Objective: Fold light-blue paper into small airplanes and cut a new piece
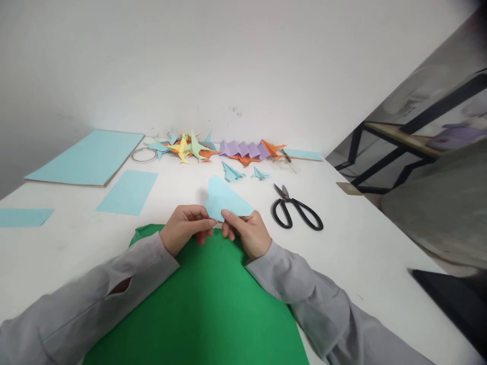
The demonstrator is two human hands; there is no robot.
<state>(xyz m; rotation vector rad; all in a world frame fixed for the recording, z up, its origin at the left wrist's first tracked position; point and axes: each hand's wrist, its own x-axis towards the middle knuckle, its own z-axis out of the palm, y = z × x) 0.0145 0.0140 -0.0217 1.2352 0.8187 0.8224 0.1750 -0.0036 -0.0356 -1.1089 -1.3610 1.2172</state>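
Item one, held: a piece of light-blue paper (227,196), which we find raised in both hands, just above the far edge of a green sheet (205,304), its broad end up and its slanting edge toward the right.

Left hand (186,228): thumb and forefinger brought nearly together at the paper's lower left edge, the other fingers curled beneath.

Right hand (251,234): thumb pressed flat on the paper's near face, fingers bent behind it, so that we record a closed pinch.

Item two: the green sheet, lying under both forearms, its far left corner creased.

Item three: black-handled scissors (289,199), to the right of the right hand, blades parted slightly and pointing away.

Item four: two small folded light-blue pieces, the larger (233,173) left of the smaller (261,174), beyond the held paper.

Item five, along the wall: a heap of folded paper figures (194,148) in yellow, green, orange and blue; beside it we enter a pleated purple strip (243,149).

Item six, left side of the white table (365,248): a large light-blue sheet (87,157), a rectangle (128,192) nearer us, and a smaller rectangle (25,217) farther left.
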